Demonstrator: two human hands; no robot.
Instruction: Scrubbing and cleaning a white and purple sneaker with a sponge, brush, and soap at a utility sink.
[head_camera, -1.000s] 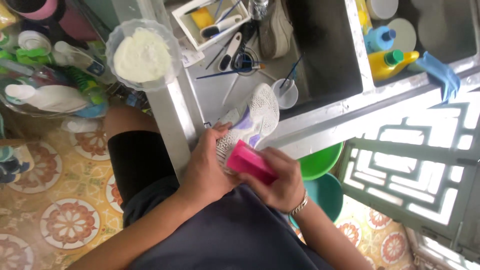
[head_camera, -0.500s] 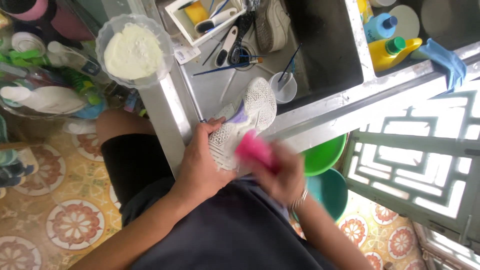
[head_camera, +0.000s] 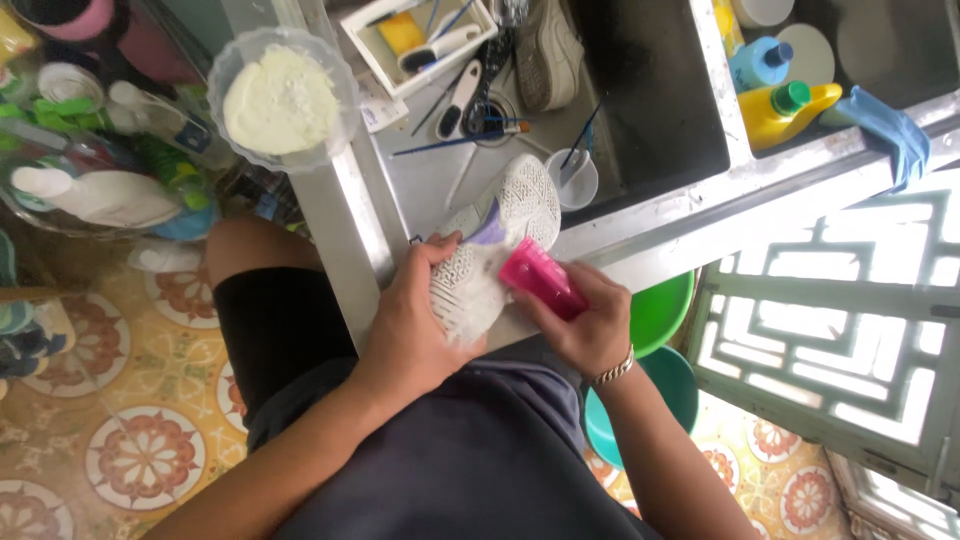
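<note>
Item: white shoe (head_camera: 492, 250), sole up, patterned tread showing, a purple patch near its middle. It lies at the near edge of the steel bench (head_camera: 345, 215), just in front of my body. Its long axis runs from low left, by my wrist, up and away to the right toward the sink.

Holder: my left hand (head_camera: 415, 325), closed around the near end of the shoe, fingers wrapped over the sole edge. This hand is the one on the shoe; the shoe extends up and to the right from it.

Tool: pink brush block (head_camera: 542, 280), gripped in my right hand (head_camera: 585, 325), fingers shut on it. The block's front end touches the sole from the right side, near the shoe's middle. A bracelet (head_camera: 612, 370) sits on that wrist.

Beyond the shoe, on the bench: small clear cup (head_camera: 575, 178), thin paintbrushes (head_camera: 465, 140), white tray (head_camera: 420, 40) with a yellow sponge and a brush, a second shoe (head_camera: 545, 50) standing by the drain.

Left: clear bowl of white powder (head_camera: 283, 98).

Far right ledge: yellow bottle (head_camera: 785, 112), blue bottle (head_camera: 758, 62), blue cloth (head_camera: 885, 130).

Below the bench edge: green basin (head_camera: 665, 310), teal basin (head_camera: 672, 385), patterned floor tiles (head_camera: 145, 455).
</note>
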